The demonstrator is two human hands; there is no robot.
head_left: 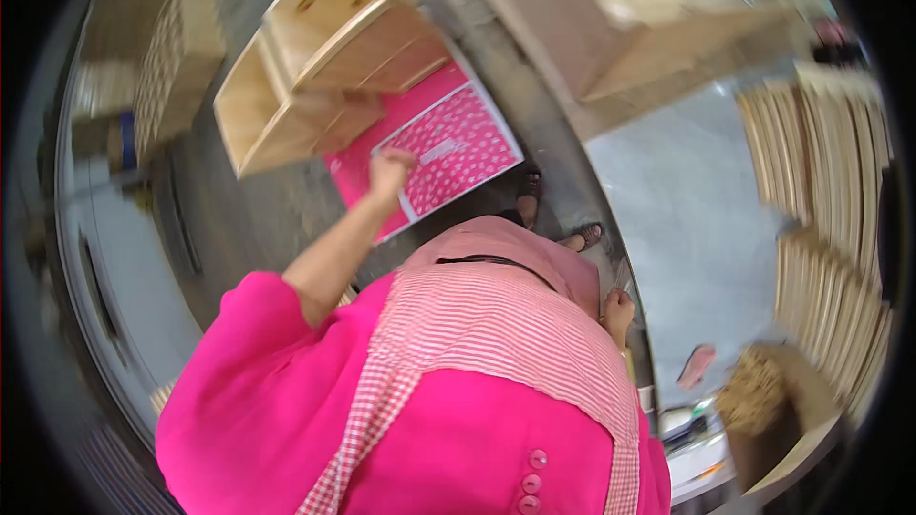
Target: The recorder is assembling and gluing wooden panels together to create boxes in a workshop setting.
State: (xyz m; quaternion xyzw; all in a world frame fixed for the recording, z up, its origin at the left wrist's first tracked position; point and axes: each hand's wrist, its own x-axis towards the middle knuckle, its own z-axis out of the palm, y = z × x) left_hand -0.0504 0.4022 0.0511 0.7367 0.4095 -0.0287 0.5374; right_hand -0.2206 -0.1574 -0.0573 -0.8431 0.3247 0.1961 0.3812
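My left hand (391, 173) is stretched forward with its fingers curled in, a little smeared by motion; nothing shows in it. It appears over a pink patterned sheet (458, 148) with a white border, near the lower edge of a pale wooden unit (320, 67) with open box-like compartments. That unit covers part of the sheet. My right hand (618, 313) hangs low by my right side, beside the edge of a grey-topped table (692, 219). Its fingers are bent closed, and no object is visible in them.
Stacks of thin wooden boards (821, 153) line the table's right side. A cardboard box (787, 429) with tan shavings-like material (754, 391) and a pink cloth-like piece (697, 365) are nearer. A large brown box (572, 29) stands ahead; more stacked pieces (176, 67) are far left.
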